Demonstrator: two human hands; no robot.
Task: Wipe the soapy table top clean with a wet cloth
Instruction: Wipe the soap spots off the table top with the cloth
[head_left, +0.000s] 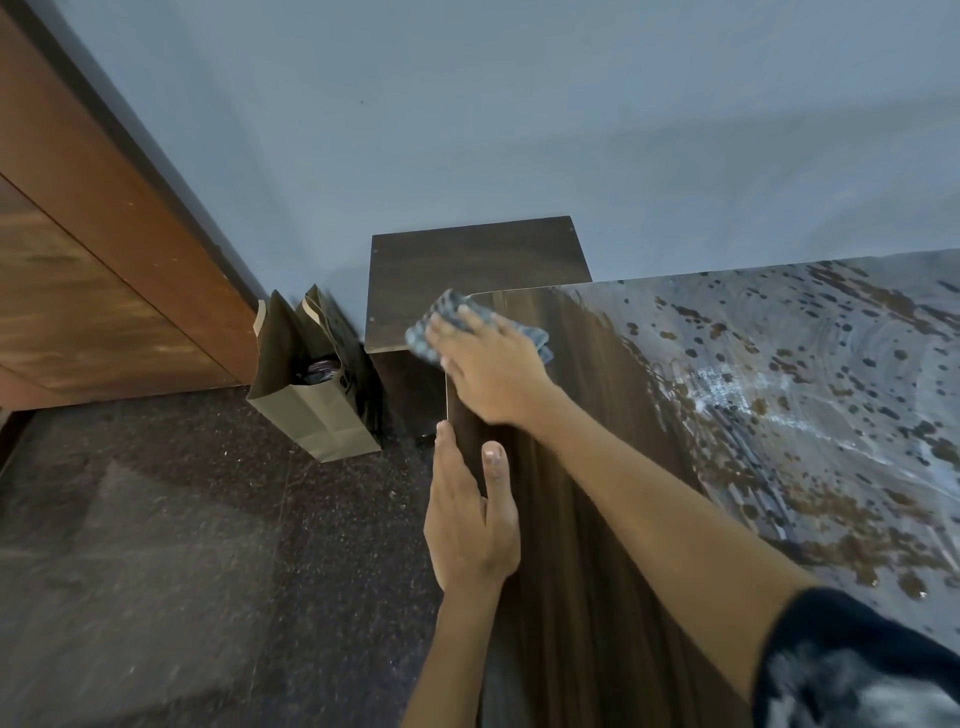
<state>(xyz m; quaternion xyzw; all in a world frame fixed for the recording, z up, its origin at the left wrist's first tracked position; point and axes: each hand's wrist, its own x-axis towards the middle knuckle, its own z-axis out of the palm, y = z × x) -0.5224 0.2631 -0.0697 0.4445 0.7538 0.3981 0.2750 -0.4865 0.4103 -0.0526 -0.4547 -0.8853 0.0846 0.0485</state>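
The dark wood table top (587, 426) runs from the middle to the right; its left strip shows bare wood grain, while grey-white soapy film with brown flecks (810, 384) covers the rest. A blue-grey checked cloth (447, 322) lies at the table's far left corner. My right hand (488, 369) presses flat on the cloth with fingers spread. My left hand (472, 509) rests against the table's left edge, thumb on top and fingers straight along the side.
A lower dark wood stand (467, 270) sits just beyond the table corner by the blue wall. A brown paper bag (311, 395) stands on the speckled floor to its left. A wooden door (93, 270) fills the left side.
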